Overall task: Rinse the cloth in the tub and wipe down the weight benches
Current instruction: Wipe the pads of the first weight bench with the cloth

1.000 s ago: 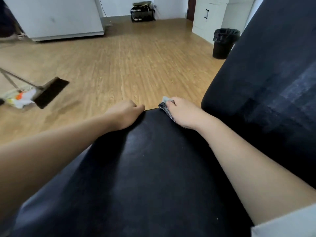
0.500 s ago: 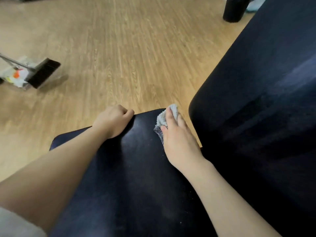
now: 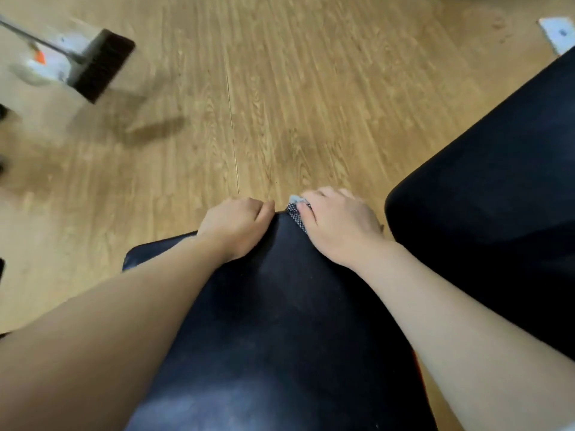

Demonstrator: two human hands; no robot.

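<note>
A black padded weight bench [image 3: 280, 321] stretches away from me in the middle of the head view. My left hand [image 3: 233, 225] grips its far edge, fingers curled over the rim. Just to the right, my right hand [image 3: 339, 225] holds a small grey cloth [image 3: 297, 209] against the same far edge. Its fingers curl over the rim and most of the cloth is hidden under the palm. A second black pad [image 3: 497, 213] rises at the right, apart from both hands.
Wooden floor [image 3: 280, 104] lies beyond the bench. A black broom head with a metal handle [image 3: 96, 66] rests at the upper left over a pale dustpan with litter. A small white object [image 3: 558, 34] lies on the floor at the upper right.
My right hand has slid the cloth forward to the far rim and its fingers now curl over it. My left hand has stayed on the edge. The view has tilted further down.
</note>
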